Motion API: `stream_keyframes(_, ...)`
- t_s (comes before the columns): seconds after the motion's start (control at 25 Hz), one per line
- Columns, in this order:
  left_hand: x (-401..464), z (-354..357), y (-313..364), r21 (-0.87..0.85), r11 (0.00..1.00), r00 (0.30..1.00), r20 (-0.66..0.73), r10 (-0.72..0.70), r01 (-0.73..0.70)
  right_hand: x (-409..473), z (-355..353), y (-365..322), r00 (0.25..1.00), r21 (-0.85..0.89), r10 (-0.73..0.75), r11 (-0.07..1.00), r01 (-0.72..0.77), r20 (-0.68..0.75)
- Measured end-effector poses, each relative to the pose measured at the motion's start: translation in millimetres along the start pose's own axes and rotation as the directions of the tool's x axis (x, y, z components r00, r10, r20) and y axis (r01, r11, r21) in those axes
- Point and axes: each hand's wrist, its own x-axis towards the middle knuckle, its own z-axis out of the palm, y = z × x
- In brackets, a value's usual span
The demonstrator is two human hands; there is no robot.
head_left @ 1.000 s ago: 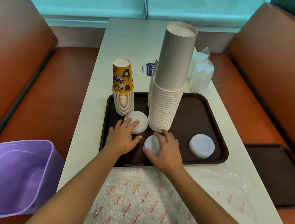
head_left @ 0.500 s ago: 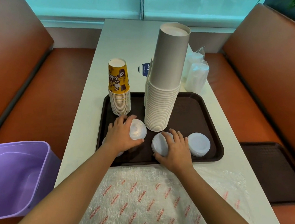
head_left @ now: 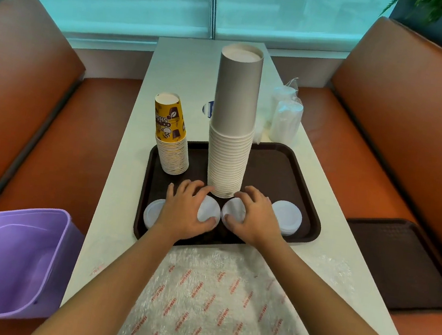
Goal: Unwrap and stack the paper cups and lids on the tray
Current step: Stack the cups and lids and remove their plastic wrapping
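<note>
A dark brown tray (head_left: 283, 175) on the white table carries a tall stack of grey paper cups (head_left: 233, 121) and a shorter stack of yellow printed cups (head_left: 171, 139). Several piles of white lids lie along the tray's near edge. My left hand (head_left: 185, 210) grips one lid pile (head_left: 208, 213), fingers curled over it, thumb at its near side. My right hand (head_left: 254, 217) grips a second lid pile (head_left: 232, 210) beside it. Another lid pile (head_left: 288, 220) sits to the right, and one (head_left: 153, 212) lies at the left, partly under my left wrist.
Wrapped packs of clear lids (head_left: 285, 119) stand behind the tray. Printed bubble wrap (head_left: 220, 301) covers the near table. A purple bin (head_left: 8, 261) sits on the left bench, a second brown tray (head_left: 403, 259) on the right bench. Orange seats flank the table.
Both hands slid their lid piles toward each other and closer to the base of the grey cup stack. The camera view shifted slightly.
</note>
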Motion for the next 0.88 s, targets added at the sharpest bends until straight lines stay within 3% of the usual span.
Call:
stream_keyframes(0.08, -0.2, -15.1, 19.6, -0.132, 0.99, 0.98, -0.199, 0.011, -0.037, 14.4, -16.4, 4.6, 0.997, 0.068, -0.013, 0.998, 0.018, -0.07)
stream_keyframes(0.16, 2.0, -33.2, 47.8, -0.307, 0.95, 0.962, -0.272, -0.025, -0.062, 25.2, -35.0, 12.7, 0.997, 0.113, -0.011, 0.993, 0.019, -0.072)
stream_keyframes(0.32, 26.5, -58.1, 102.3, -0.581, 0.81, 0.983, -0.18, -0.031, -0.08, 42.3, -63.5, 41.9, 0.996, 0.177, 0.049, 0.984, -0.035, -0.076)
stream_keyframes(0.48, 79.9, -66.8, 151.2, -0.64, 0.762, 0.985, -0.172, -0.026, -0.092, 79.3, -101.0, 84.7, 0.971, 0.386, 0.222, 0.906, -0.172, -0.09)
stream_keyframes(0.76, 190.1, -64.2, 184.8, -0.748, 0.628, 0.949, 0.01, -0.314, 0.216, 155.1, -138.5, 143.9, 0.912, 0.599, 0.409, 0.72, -0.349, 0.04)
stream_keyframes(0.8, 204.6, -63.5, 185.1, -0.791, 0.544, 0.926, 0.073, -0.369, 0.279, 165.5, -141.8, 148.9, 0.903, 0.629, 0.425, 0.685, -0.367, 0.065)
stream_keyframes(0.84, 219.1, -63.7, 185.7, -0.857, 0.391, 0.894, 0.157, -0.419, 0.334, 176.7, -144.6, 154.3, 0.894, 0.655, 0.439, 0.65, -0.385, 0.09)
stream_keyframes(0.88, 230.2, -64.1, 186.7, -0.914, 0.175, 0.855, 0.257, -0.451, 0.367, 186.7, -146.6, 158.4, 0.888, 0.678, 0.447, 0.62, -0.395, 0.109)
